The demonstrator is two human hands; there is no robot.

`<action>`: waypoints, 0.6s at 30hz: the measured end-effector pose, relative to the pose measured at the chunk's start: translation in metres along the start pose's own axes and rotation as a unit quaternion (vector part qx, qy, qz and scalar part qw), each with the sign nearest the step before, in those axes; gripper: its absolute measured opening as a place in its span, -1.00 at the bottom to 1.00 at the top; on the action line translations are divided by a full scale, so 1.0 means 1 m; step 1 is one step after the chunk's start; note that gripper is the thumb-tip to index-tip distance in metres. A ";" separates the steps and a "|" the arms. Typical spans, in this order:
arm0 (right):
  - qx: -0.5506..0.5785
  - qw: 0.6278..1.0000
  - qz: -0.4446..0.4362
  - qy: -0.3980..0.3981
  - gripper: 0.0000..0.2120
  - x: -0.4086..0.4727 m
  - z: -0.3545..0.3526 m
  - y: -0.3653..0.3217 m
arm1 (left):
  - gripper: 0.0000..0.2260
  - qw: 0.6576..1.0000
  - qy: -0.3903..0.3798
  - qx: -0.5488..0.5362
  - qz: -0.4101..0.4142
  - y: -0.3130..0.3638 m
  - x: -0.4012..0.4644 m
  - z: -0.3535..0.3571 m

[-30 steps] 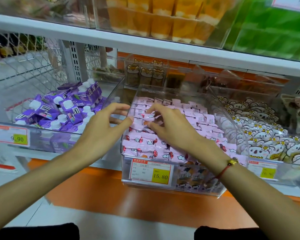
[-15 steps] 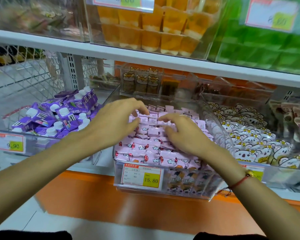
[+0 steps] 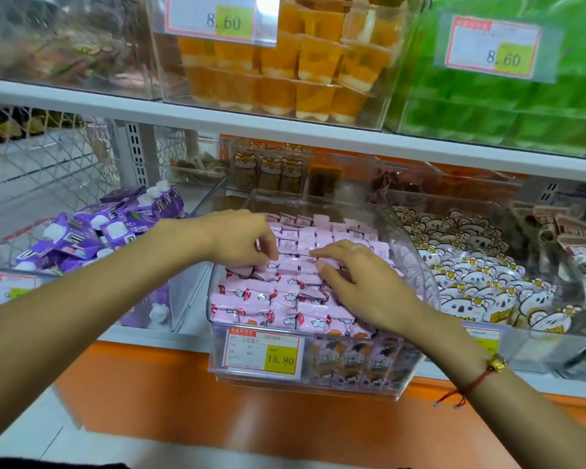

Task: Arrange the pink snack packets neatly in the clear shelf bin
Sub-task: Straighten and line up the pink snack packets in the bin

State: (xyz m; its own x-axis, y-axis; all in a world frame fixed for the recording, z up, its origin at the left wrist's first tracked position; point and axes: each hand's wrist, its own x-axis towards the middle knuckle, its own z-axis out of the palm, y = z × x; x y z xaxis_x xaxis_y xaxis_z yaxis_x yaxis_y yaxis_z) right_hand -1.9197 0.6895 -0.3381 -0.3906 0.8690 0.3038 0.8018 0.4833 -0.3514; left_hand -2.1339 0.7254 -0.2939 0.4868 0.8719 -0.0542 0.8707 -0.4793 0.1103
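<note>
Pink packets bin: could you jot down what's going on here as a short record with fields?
bin: clear bin, filled with pink packets
price tag: 15.80 on the bin front
left hand: fingers curled down onto the packets
right hand: fingers spread flat on the packets
left neighbour: purple pouches
right neighbour: koala packets

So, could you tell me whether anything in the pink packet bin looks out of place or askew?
Mostly tidy: the pink snack packets lie in rows in the clear bin. Around both hands, left hand and right hand, a few packets sit tilted. Odd too: differently printed orange-and-dark packets show beneath them at the front.
</note>
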 end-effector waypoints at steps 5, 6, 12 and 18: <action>-0.034 0.998 -0.025 -0.045 -0.62 -0.004 0.000 -0.006 | -0.82 0.995 0.088 -0.037 0.004 0.006 0.012 0.012; -0.054 0.996 -0.030 -0.064 -0.61 -0.004 0.002 -0.006 | -0.81 0.996 0.085 -0.035 0.008 0.006 0.013 0.015; -0.055 0.994 -0.038 -0.092 -0.61 0.001 -0.004 -0.006 | -0.73 0.997 0.063 0.031 0.034 0.005 0.013 0.018; -0.037 0.994 -0.030 -0.094 -0.60 0.000 -0.001 -0.002 | -0.84 0.994 0.110 -0.008 -0.008 0.007 0.015 0.021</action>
State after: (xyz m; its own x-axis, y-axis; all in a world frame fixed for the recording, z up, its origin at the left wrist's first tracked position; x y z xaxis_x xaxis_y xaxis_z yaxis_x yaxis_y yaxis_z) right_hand -1.9210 0.6883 -0.3360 -0.5110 0.8466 0.1492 0.8026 0.5320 -0.2698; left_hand -2.1190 0.7333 -0.3147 0.4444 0.8811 0.1617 0.8762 -0.4651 0.1264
